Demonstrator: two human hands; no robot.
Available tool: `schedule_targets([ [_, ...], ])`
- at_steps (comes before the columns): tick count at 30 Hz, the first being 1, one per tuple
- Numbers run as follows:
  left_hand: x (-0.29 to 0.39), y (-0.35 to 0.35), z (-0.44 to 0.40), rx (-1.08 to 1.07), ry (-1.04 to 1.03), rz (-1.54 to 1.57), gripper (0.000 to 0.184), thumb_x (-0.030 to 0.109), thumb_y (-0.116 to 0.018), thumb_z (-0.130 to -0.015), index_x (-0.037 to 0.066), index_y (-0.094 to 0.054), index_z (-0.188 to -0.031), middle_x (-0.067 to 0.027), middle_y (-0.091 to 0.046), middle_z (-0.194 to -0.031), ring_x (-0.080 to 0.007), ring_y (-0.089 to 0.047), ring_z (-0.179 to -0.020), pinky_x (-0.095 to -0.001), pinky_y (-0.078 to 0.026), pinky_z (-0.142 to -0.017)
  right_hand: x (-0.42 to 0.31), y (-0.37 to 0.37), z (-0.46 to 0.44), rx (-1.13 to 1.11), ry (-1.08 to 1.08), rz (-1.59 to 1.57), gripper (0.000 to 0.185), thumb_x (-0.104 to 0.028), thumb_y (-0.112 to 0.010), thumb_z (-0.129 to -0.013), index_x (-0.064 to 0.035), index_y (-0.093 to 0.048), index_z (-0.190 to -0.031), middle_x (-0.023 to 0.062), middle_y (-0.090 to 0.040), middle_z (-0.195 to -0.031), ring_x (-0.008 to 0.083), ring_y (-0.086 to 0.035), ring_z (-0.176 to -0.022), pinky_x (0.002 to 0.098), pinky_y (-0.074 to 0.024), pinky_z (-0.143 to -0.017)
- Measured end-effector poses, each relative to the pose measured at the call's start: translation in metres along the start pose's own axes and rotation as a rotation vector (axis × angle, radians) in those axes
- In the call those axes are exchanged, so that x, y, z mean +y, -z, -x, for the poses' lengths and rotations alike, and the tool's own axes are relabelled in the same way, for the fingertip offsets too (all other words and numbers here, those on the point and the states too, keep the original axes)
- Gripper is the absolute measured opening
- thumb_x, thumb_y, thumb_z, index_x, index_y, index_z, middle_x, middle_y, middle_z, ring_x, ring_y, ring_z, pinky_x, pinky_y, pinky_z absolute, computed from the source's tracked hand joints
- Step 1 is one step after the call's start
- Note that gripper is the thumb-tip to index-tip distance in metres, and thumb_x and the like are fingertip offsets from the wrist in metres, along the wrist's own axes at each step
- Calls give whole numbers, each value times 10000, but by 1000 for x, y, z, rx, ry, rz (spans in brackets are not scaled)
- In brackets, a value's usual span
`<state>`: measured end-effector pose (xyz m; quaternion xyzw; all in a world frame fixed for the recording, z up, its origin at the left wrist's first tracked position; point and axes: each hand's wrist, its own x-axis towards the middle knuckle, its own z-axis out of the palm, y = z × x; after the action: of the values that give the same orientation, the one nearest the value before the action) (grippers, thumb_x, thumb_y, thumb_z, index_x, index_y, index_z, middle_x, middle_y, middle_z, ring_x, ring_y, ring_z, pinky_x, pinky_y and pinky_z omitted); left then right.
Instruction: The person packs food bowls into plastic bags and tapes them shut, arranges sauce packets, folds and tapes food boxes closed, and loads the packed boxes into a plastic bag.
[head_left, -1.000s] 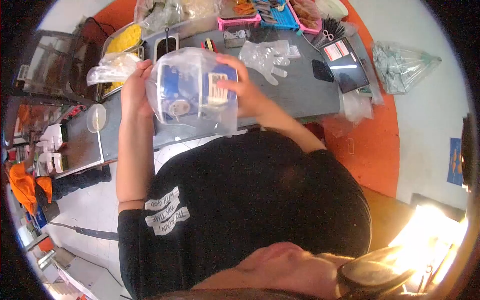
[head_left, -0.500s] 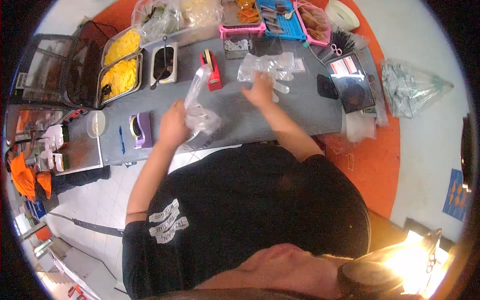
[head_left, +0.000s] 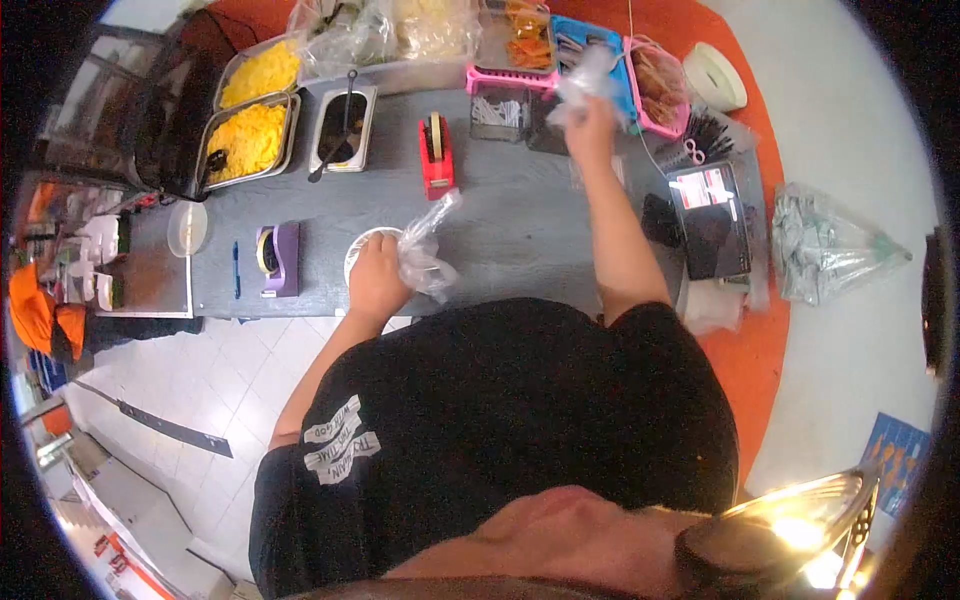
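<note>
At the table's near edge, my left hand is closed on a clear plastic bag, whose loose top sticks up to the right. The white rim of a round container shows behind and under that hand; whether it sits inside the bag I cannot tell. My right hand is reached out to the back right, closed around crumpled clear plastic. This plastic is held up in front of a blue basket; its exact kind is blurred. A red tape dispenser stands between the two hands.
A purple tape dispenser and blue pen lie left. Trays of yellow food and a dark-filled metal pan stand at back left. A pink basket, scissors and a tablet are right.
My left hand has lowered the bag to the table edge, and the white round rim now shows. My right hand has lifted the clear plastic off the table, moving back and right.
</note>
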<state>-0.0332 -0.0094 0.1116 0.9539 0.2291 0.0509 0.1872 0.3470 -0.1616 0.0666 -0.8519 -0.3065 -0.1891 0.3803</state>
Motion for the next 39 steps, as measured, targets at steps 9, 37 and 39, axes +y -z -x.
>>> schedule_targets([
  [9,-14,-3,11,35,-73,293,336,-22,-548,-735,-7,-541,-1070,-204,-554,-1032,-375,-529,-977,-414,-422,-874,-35,-20,-73,-721,-35,469,439,-438,-447,-885,-70,-669,-974,207,-636,-997,343,-625,-909,415,-478,-811],
  [37,-40,4,20,-89,-424,518,219,51,-519,-764,24,-588,-971,-162,-584,-1009,-323,-545,-981,-358,-425,-868,-183,-15,87,-845,-602,-1252,65,-80,-620,-814,-48,-564,-804,92,-646,-794,146,-602,-576,247,-451,-511],
  [39,-37,7,25,-5,-434,294,235,76,-506,-775,53,-587,-995,-166,-537,-1043,-326,-495,-1038,-369,-393,-915,-201,-14,144,-1087,-302,-847,71,-70,-626,-804,-11,-612,-842,90,-648,-821,160,-622,-660,269,-485,-594],
])
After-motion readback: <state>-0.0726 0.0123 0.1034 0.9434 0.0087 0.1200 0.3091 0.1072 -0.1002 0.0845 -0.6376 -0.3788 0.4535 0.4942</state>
